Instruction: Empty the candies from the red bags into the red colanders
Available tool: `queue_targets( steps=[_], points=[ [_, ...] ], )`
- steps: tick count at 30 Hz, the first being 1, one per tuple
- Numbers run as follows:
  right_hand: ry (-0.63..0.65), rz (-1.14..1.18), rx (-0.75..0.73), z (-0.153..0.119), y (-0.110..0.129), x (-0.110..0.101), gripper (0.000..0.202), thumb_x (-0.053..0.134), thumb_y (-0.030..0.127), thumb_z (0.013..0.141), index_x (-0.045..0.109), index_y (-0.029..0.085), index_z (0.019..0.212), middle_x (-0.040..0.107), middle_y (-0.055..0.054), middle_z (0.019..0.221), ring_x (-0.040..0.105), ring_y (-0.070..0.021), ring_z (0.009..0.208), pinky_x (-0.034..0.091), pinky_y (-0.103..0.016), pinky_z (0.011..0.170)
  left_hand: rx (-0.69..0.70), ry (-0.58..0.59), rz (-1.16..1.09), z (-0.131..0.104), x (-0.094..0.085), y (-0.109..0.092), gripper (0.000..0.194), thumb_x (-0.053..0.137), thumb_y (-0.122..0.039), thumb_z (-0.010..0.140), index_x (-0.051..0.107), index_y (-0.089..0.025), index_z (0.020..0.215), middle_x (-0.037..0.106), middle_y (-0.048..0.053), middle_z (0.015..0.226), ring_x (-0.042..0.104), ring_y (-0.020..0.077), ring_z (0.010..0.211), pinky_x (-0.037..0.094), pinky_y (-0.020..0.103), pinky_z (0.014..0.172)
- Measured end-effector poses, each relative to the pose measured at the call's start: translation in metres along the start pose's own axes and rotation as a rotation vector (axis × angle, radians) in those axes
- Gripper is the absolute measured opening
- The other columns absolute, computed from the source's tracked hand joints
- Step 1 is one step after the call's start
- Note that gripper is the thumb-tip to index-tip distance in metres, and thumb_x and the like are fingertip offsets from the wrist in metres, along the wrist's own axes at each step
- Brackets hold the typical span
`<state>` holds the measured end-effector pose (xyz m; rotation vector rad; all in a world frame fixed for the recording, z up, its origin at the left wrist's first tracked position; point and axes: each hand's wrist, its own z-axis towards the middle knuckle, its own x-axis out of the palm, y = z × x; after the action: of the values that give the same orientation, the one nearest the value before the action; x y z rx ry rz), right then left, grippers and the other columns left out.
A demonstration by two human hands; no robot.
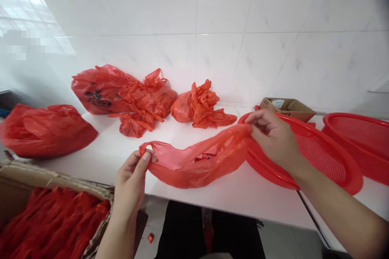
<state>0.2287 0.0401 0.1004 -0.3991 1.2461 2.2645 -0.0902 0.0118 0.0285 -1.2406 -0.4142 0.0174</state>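
A: What've the hands got?
B: From my end, I see the L hand [132, 178] pinching one end of the thin red bag [219, 172], thumb vs. fingers. R hand [273, 137] has the other end, thumb & fingers closed on it.
A: Hands tog.?
B: No, well apart, bag slung btwn 'em, mouth partly open.
A: Bag pos.?
B: Over the white table [243, 196]; its R end overlaps the red basket [352, 180] in my view.

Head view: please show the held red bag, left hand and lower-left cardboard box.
Held red bag [194, 177], head view: front side.
Left hand [133, 175], head view: its middle.
Cardboard box [13, 200], head view: inner wall.
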Motion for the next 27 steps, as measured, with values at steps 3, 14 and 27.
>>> queue_targets(
  steps=[3, 14, 27],
  points=[
    [-0.122, 0.199, 0.011, 0.006, 0.003, -0.009, 0.008, 0.059, 0.029, 0.085, 0.056, 0.022, 0.088, 0.061, 0.001, 0.076, 0.055, -0.0120, 0.065, 0.043, -0.023, 0.057, 0.171, -0.061, -0.154, 0.006, 0.020, -0.022, 0.014, 0.073, -0.030, 0.079, 0.067, -0.018, 0.078, 0.058, -0.002, 0.071, 0.054, 0.0120, 0.070, 0.046, 0.024, 0.074],
    [0.281, -0.048, 0.075, -0.011, -0.024, 0.004, 0.057, 0.065, 0.030, 0.080, 0.047, 0.032, 0.135, 0.061, -0.005, 0.115, 0.061, -0.0194, 0.096, 0.052, -0.034, 0.076, 0.370, 0.166, -0.085, 0.014, 0.102, -0.066, 0.007, 0.067, -0.027, 0.086, 0.071, -0.021, 0.084, 0.060, 0.000, 0.073, 0.055, 0.0124, 0.070, 0.047, 0.026, 0.071],
    [0.909, -0.480, -0.064, -0.036, -0.044, 0.026, 0.010, 0.061, 0.021, 0.081, 0.064, 0.020, 0.071, 0.064, -0.001, 0.076, 0.060, -0.0166, 0.069, 0.040, -0.028, 0.062, 0.137, 0.135, 0.237, 0.019, 0.062, -0.002, 0.018, 0.068, -0.036, 0.084, 0.070, -0.021, 0.094, 0.063, -0.001, 0.078, 0.058, 0.0140, 0.078, 0.045, 0.026, 0.080]
  ],
)
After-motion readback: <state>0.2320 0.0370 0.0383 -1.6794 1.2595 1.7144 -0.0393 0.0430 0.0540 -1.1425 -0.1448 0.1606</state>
